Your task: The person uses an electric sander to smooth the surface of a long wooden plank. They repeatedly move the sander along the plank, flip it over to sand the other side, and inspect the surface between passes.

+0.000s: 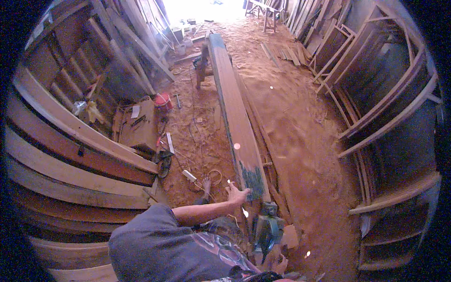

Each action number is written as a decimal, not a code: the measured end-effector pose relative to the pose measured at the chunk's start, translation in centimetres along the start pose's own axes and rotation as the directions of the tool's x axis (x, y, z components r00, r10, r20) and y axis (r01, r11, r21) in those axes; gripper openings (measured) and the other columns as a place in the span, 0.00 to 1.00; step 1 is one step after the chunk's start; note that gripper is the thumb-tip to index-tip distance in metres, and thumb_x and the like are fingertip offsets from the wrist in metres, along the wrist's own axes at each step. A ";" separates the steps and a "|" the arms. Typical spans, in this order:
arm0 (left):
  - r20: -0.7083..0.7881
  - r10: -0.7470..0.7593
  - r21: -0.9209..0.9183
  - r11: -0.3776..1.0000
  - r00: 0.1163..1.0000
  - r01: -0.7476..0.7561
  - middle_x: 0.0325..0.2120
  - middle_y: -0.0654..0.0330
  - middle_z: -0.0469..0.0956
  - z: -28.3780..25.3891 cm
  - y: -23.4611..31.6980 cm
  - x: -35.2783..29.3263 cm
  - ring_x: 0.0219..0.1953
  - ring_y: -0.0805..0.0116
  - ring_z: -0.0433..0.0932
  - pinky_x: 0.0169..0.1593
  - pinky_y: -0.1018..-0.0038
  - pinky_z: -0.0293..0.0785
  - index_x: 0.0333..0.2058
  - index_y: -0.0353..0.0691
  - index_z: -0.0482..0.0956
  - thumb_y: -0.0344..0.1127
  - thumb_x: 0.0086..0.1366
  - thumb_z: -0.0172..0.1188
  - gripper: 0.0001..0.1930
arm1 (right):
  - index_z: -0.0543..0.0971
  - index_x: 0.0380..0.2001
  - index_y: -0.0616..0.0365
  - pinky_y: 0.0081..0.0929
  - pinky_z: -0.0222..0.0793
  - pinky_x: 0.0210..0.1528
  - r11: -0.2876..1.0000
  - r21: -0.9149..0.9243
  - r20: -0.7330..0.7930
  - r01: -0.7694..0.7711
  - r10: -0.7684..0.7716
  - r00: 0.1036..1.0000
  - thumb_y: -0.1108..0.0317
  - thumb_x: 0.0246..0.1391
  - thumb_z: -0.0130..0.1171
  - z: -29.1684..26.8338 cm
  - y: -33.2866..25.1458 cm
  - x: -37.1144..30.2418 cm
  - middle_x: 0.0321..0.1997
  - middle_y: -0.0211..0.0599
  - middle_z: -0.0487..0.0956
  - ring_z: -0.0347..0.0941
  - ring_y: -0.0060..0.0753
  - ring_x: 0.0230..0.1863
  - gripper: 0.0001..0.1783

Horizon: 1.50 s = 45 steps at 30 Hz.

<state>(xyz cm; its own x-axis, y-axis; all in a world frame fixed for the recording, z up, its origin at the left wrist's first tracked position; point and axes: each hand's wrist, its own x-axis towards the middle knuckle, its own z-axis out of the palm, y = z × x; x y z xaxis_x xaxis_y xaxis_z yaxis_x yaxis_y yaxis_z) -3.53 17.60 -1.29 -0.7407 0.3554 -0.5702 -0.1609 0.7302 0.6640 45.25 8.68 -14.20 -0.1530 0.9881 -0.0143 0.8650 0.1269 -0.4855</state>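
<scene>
A long wooden plank [235, 103] runs away from me, its top bare reddish wood with dark green patches at both ends. My left hand [236, 193] rests against the plank's left edge near its close end, fingers apart and holding nothing. At the lower right, my right hand [279, 261] is closed at the rear of a teal power tool that looks like an electric planer [270, 229]. The tool is at the plank's near end. Its underside, and part of my right hand's grip, are hidden.
Reddish sawdust covers the floor. A white power strip [189, 176] and cable lie left of the plank, near a foot. Farther left are a red bucket [163, 101], a hammer [178, 100] and a brown box [137, 124]. Stacked boards [70, 164] line the left; wooden frames [390, 117] the right.
</scene>
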 end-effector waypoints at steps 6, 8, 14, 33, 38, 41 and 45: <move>0.020 0.016 -0.076 0.997 1.000 -0.015 0.72 0.34 0.39 4.1 1.3 3.3 0.72 0.36 0.52 0.71 0.57 0.57 0.73 0.43 0.27 0.59 0.44 0.79 0.75 | 0.81 0.46 0.57 0.46 0.71 0.51 0.996 0.019 0.094 0.083 -0.085 0.992 0.41 0.58 0.61 1.1 1.3 2.9 0.39 0.48 0.79 0.75 0.53 0.45 0.29; -0.102 0.059 -0.058 0.996 0.993 -0.065 0.72 0.32 0.32 4.8 2.4 3.0 0.74 0.34 0.42 0.73 0.50 0.49 0.74 0.48 0.26 0.58 0.42 0.80 0.76 | 0.81 0.47 0.59 0.46 0.70 0.52 0.997 0.059 0.129 0.059 -0.067 0.989 0.43 0.59 0.60 -0.4 -1.8 3.8 0.40 0.48 0.79 0.76 0.52 0.46 0.28; -0.614 0.182 0.172 0.981 0.768 -0.094 0.72 0.32 0.33 11.3 0.3 6.1 0.74 0.30 0.39 0.73 0.42 0.42 0.74 0.61 0.25 0.58 0.39 0.82 0.77 | 0.79 0.50 0.63 0.38 0.72 0.53 0.953 0.293 0.078 -0.083 0.063 0.995 0.53 0.63 0.58 -5.0 -16.1 7.4 0.49 0.48 0.78 0.76 0.45 0.51 0.24; 0.176 -0.183 -0.302 0.925 0.967 0.230 0.62 0.42 0.67 1.9 -5.2 7.7 0.62 0.51 0.71 0.61 0.62 0.70 0.67 0.32 0.56 0.67 0.44 0.77 0.63 | 0.78 0.49 0.64 0.39 0.67 0.58 0.927 0.361 -0.087 0.100 -0.073 0.994 0.57 0.67 0.53 -2.3 -24.3 11.2 0.49 0.49 0.78 0.72 0.48 0.54 0.21; 0.274 -0.165 -0.297 0.923 0.948 0.246 0.44 0.51 0.83 0.2 -5.9 7.3 0.45 0.59 0.83 0.51 0.66 0.78 0.50 0.30 0.79 0.71 0.49 0.71 0.47 | 0.79 0.47 0.64 0.39 0.68 0.56 0.896 0.429 -0.082 0.115 -0.088 0.993 0.58 0.66 0.53 -1.9 -24.7 11.5 0.47 0.48 0.78 0.73 0.48 0.51 0.19; 0.443 -0.030 -0.412 0.881 0.896 0.233 0.45 0.52 0.82 -2.7 -6.0 7.7 0.45 0.58 0.83 0.51 0.64 0.80 0.52 0.32 0.78 0.65 0.58 0.67 0.39 | 0.79 0.47 0.64 0.40 0.68 0.56 0.905 0.418 -0.060 0.082 -0.062 0.996 0.59 0.65 0.53 -2.0 -25.0 11.7 0.47 0.48 0.79 0.74 0.48 0.51 0.18; 0.671 0.180 -0.699 0.478 0.719 0.532 0.45 0.53 0.82 -11.1 2.1 -1.0 0.44 0.55 0.83 0.49 0.59 0.82 0.54 0.33 0.75 0.50 0.66 0.62 0.26 | 0.79 0.47 0.63 0.39 0.69 0.55 0.943 0.324 -0.114 0.074 -0.039 0.993 0.58 0.64 0.55 -2.0 -24.3 11.8 0.47 0.47 0.79 0.75 0.46 0.49 0.19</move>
<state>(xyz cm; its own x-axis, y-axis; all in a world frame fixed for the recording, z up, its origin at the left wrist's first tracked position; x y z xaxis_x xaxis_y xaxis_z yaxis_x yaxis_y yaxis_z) -10.41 12.31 6.07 -0.1241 0.7789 -0.6148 -0.9270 0.1301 0.3519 23.40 17.48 -0.86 -0.1315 0.9858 0.1042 0.6499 0.1651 -0.7419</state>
